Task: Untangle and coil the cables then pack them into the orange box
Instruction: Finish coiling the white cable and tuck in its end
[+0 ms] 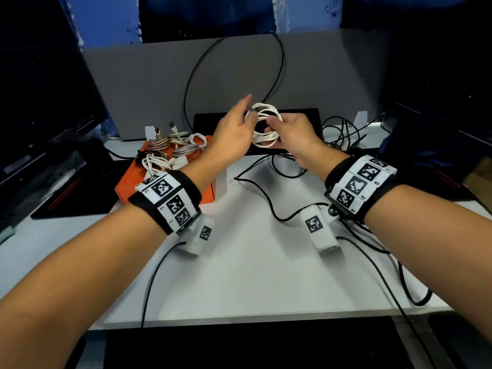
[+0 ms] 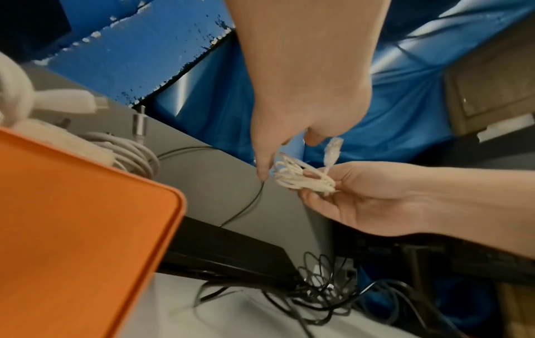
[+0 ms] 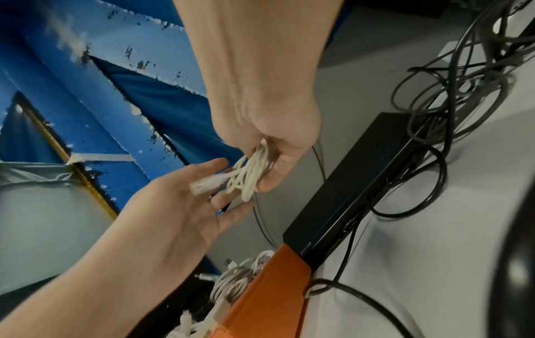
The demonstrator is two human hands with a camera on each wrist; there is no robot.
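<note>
A white cable coil hangs in the air above the back of the white table. My right hand grips the coil's right side with curled fingers. My left hand is at the coil's left edge with fingers straight; in the right wrist view the cable's plug lies across its flat fingers. The orange box stands to the left, with several coiled white and silver cables in it.
A tangle of black cables lies at the back right, and one black cable snakes across the table. A flat black unit sits behind the hands before a grey partition. Dark monitors flank both sides.
</note>
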